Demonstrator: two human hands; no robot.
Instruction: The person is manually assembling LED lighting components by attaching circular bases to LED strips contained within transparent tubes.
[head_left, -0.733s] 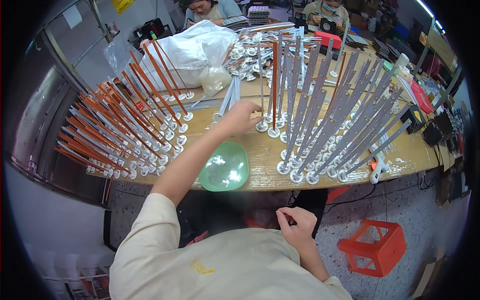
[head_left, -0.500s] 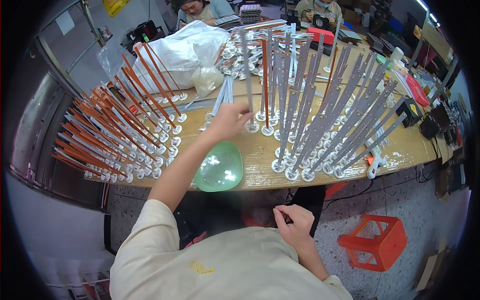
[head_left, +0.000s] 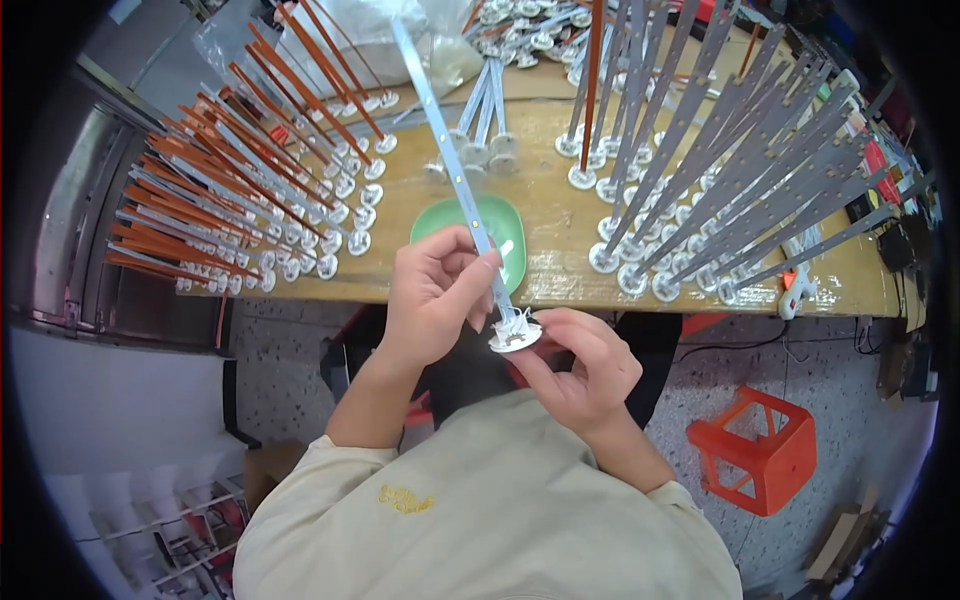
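Before green tray [head_left: 520, 235]: both hands' fingers [head_left: 470, 285] grasping LED strip [head_left: 450, 150]; rod racks flanking.

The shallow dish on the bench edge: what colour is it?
Pale green dish, seen in the head view.

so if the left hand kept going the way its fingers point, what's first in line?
The left hand points right, at the white round base of the strip it grips; beyond that, the right hand. Depth looks close.
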